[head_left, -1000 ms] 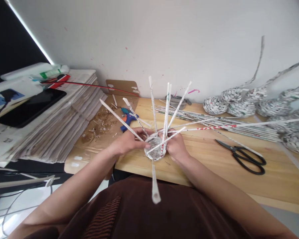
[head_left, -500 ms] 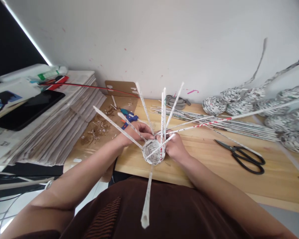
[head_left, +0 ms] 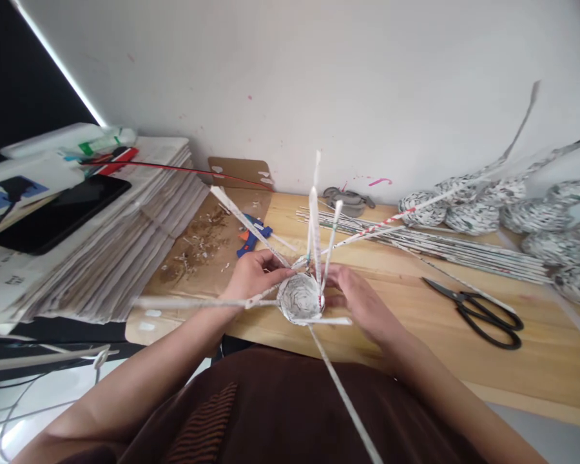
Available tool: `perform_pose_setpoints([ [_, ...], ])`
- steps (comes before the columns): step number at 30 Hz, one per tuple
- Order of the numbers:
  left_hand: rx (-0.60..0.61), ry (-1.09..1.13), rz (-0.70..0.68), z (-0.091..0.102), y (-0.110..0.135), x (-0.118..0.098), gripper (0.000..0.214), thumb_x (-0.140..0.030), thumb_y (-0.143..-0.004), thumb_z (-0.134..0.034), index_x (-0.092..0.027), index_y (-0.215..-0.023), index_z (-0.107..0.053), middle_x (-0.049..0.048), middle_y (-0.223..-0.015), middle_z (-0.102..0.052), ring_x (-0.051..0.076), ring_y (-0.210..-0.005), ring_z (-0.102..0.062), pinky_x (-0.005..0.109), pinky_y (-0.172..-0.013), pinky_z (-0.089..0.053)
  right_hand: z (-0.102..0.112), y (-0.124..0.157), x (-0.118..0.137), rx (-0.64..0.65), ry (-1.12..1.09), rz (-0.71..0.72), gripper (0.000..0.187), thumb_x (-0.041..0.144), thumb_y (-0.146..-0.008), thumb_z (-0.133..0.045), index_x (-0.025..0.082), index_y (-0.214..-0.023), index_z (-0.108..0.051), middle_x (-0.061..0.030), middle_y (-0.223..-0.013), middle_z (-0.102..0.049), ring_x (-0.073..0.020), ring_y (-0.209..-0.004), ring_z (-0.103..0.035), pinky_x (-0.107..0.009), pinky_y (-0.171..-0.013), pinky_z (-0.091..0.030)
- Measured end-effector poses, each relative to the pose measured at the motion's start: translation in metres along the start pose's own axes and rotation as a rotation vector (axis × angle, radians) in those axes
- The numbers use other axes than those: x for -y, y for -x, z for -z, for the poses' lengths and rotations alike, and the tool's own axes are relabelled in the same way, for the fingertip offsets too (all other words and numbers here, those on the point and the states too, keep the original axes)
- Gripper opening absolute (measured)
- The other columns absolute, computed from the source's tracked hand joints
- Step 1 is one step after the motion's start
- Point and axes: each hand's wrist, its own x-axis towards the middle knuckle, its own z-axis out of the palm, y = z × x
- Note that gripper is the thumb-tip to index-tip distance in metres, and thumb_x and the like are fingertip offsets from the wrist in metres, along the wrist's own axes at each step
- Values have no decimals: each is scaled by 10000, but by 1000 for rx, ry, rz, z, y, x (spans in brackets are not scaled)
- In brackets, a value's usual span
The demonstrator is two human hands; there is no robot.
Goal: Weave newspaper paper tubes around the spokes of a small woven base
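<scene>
A small round basket point(head_left: 300, 298) woven from rolled newspaper sits between my hands, its opening facing me. Paper spokes stick out around its rim: several stand upright at the back right, one points left, another runs down over my lap. My left hand point(head_left: 254, 276) pinches the rim at the back left, thumb on top and fingertips partly hidden. My right hand point(head_left: 357, 295) is curled against the right side, its fingertips partly behind the upright spokes. A long weaving strip point(head_left: 385, 222) with red marks extends from the rim to the upper right.
Black-handled scissors point(head_left: 486, 316) lie to the right on the wooden table point(head_left: 415, 361). Behind them are a bundle of paper sticks point(head_left: 464, 254) and several woven paper balls point(head_left: 471, 212). Left are a blue glue gun point(head_left: 254, 237), stacked newspapers point(head_left: 167, 212) and a phone point(head_left: 62, 212).
The basket has turned, so its spokes point in new directions, one now straight left. The red-marked strip has swung upward. My right hand has shifted slightly right, its fingers looser.
</scene>
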Motion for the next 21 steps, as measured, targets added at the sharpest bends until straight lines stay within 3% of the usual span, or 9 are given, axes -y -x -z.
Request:
perform_pose_setpoints([
  [2,-27,-4,-4,-2,4,1,344,-449,-685,-820,-125,-764,-733,48,-686,-715,147,-598,-613,263,-586,-493,-4,14,-3,71,32,54,596,629,-895,-614,243,-1344,-545,-117,-1399,-602,-285,-1250,-604,-406,-967,-547],
  [5,12,22,14,-5,8,-1,329,-423,-675,-816,-121,-787,-742,54,-711,-726,151,-610,-622,263,-595,-497,-15,26,-6,11,107,4,639,407,-842,-758,243,-1392,-477,-113,-1374,-614,-257,-1174,-651,-389,-932,-576],
  [9,137,42,77,-4,6,-9,302,-349,-658,-819,-121,-847,-761,47,-706,-735,166,-621,-644,269,-603,-505,-26,25,-7,-65,200,-9,467,282,-869,-697,213,-1308,-555,-94,-1237,-699,-230,-1076,-698,-378,-904,-592],
  [14,295,61,76,2,0,-24,245,-259,-647,-848,-103,-804,-744,56,-736,-744,167,-663,-668,276,-660,-542,-28,25,-7,-83,277,23,497,251,-852,-691,232,-1335,-573,-79,-1302,-685,-225,-1057,-713,-365,-882,-599],
  [21,293,68,127,-2,7,-27,276,-362,-744,-766,-112,-862,-759,57,-754,-733,134,-594,-626,248,-553,-542,-30,31,-6,-141,411,61,506,203,-804,-704,206,-1302,-615,-71,-1212,-735,-232,-1056,-712,-388,-956,-564],
])
